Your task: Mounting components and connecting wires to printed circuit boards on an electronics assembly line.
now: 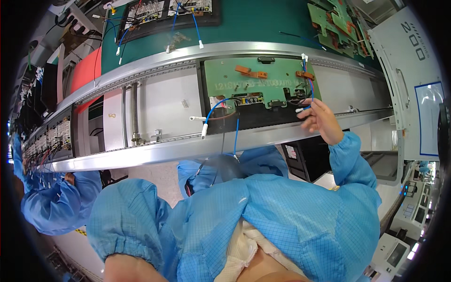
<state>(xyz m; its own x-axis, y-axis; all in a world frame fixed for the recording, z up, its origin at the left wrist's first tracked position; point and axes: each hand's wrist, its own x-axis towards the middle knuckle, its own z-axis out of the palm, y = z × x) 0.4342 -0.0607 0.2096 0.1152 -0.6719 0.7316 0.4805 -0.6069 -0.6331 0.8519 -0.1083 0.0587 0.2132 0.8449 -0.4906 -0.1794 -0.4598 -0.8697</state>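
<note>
A green fixture plate [253, 77] with orange-brown blocks lies on a black tray [249, 121] on the rail line in front of me. Near its lower edge sits a small circuit board [251, 98] with wires coming off it. My right hand [322, 120] is at the plate's right corner, thumb and forefinger pinched on a blue wire [307, 107], the other fingers loosely curled. Red and blue wires [307, 77] stand up just above that hand. Blue leads with white terminals [205, 127] hang off the tray's left side. Only my left forearm [131, 269] shows; its hand is outside the picture.
Metal rails [117, 152] run across in front of me. Beyond them, a green bench mat [253, 28] bears another wired black tray [174, 21] and stacked green plates [340, 30]. A white machine [408, 70] stands at right. A co-worker's blue sleeve [61, 202] is at left.
</note>
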